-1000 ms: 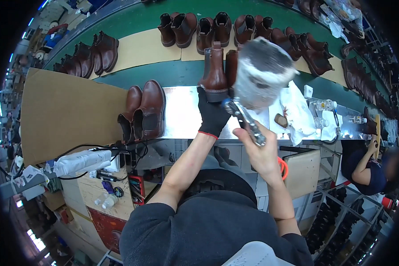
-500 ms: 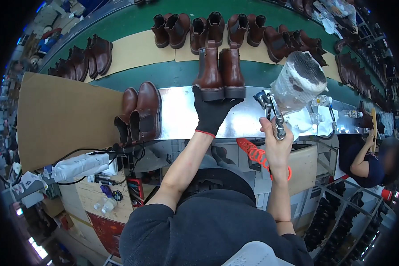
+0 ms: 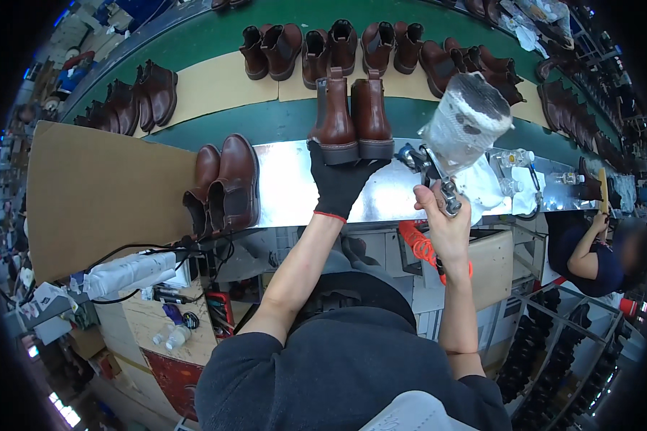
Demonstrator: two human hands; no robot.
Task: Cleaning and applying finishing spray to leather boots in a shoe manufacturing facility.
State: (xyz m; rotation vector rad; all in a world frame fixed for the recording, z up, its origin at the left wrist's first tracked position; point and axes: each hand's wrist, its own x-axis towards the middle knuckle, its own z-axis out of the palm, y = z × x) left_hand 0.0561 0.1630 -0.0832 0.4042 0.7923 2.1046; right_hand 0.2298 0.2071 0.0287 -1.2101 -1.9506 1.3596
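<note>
Gun (image 3: 449, 154): I've swung it right, clear of the boots, cup tilted.
Boots (image 3: 352, 115): uncovered now, both upright.
Left hand (image 3: 338, 179): my glove's slid down to their soles.

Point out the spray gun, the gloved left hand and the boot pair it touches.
spray gun (image 3: 446, 188), head view, metal body
left hand (image 3: 340, 183), head view, glove back
boot pair (image 3: 352, 118), head view, left boot's shaft

A: What's on the near left?

B: Brown boot pair (image 3: 226, 185) at the edge of the cardboard sheet (image 3: 101, 190), toes pointing away. Below it, black cables (image 3: 147, 251) and a wrapped white tool (image 3: 126, 271).

A: Far side?

B: Green conveyor belt (image 3: 216, 36) carrying rows of dark brown boots (image 3: 316, 47) on tan mats (image 3: 219, 90).

A: Right?

B: Clear bottles (image 3: 514, 158) on white cloth (image 3: 485, 188); another person (image 3: 593, 251) in dark blue sits beyond.
</note>
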